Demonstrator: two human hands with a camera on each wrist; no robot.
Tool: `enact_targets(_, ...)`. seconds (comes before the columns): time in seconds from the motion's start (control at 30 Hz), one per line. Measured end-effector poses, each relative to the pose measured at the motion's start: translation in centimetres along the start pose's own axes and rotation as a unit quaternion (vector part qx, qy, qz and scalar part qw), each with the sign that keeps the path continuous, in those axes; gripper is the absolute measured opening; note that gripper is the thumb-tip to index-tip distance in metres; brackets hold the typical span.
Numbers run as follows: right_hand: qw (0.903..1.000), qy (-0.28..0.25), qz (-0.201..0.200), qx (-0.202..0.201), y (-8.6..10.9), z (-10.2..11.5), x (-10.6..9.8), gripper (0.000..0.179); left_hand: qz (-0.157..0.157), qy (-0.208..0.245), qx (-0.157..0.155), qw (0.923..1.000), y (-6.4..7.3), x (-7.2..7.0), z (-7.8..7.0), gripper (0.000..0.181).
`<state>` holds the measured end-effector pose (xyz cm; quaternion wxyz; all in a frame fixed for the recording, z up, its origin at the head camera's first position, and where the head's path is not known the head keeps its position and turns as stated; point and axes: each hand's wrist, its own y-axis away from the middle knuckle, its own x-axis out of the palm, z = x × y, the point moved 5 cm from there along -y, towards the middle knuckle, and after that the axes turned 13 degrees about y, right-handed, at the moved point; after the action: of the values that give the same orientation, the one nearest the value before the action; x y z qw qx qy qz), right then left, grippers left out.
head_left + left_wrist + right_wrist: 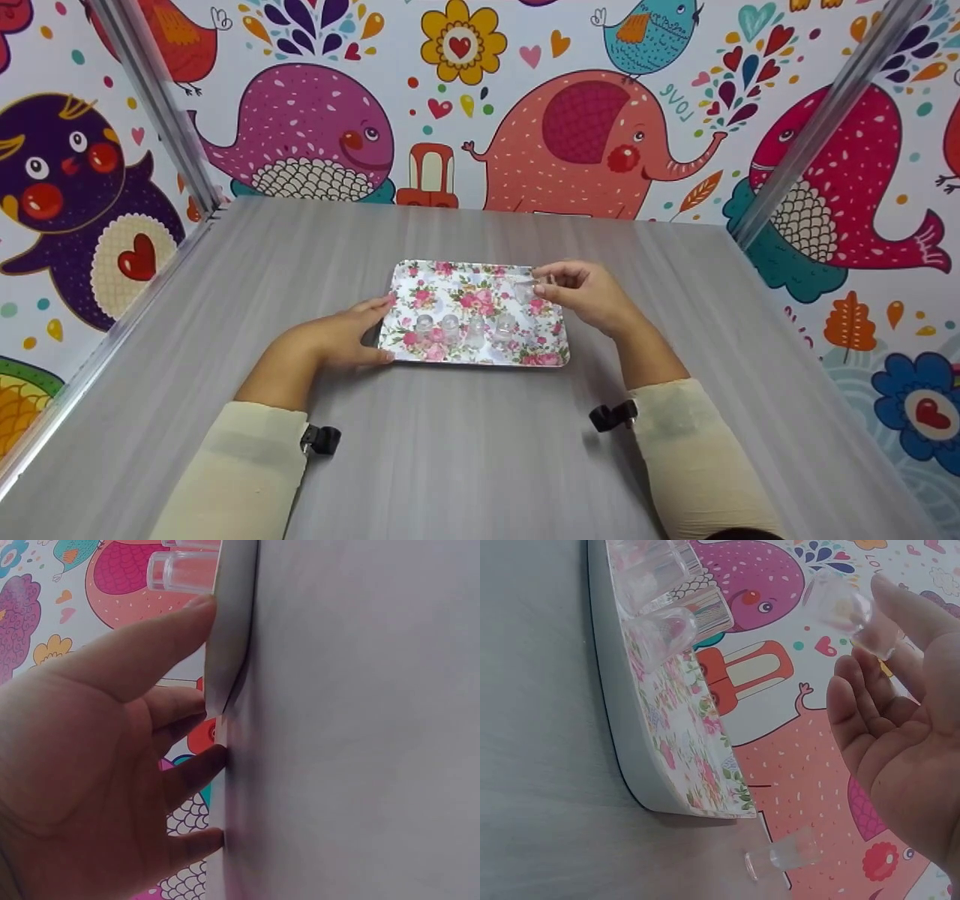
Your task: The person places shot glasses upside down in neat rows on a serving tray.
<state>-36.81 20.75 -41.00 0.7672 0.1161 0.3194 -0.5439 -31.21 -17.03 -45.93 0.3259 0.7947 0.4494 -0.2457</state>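
Observation:
A floral tray lies flat in the middle of the grey table. Several small clear glasses stand in a row on its near half. My left hand rests against the tray's left edge. In the left wrist view my left hand has its straight thumb on the tray rim, and the fingertips touch the table. My right hand pinches one small clear glass above the tray's far right part. The right wrist view shows my right hand with that glass held clear of the tray.
Another small glass stands on the table just past the tray's corner in the right wrist view. Metal frame posts rise at the table's back corners, before a wall of bright cartoon animals. Bare tabletop lies around the tray.

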Motion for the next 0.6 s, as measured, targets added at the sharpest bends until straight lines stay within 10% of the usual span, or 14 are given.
enact_targets(0.6, 0.9821, 0.126, 0.137, 0.026, 0.0, -1.1, 2.5, 0.034, 0.003, 0.001, 0.010, 0.9999, -0.1, 0.0, 0.0, 0.100)
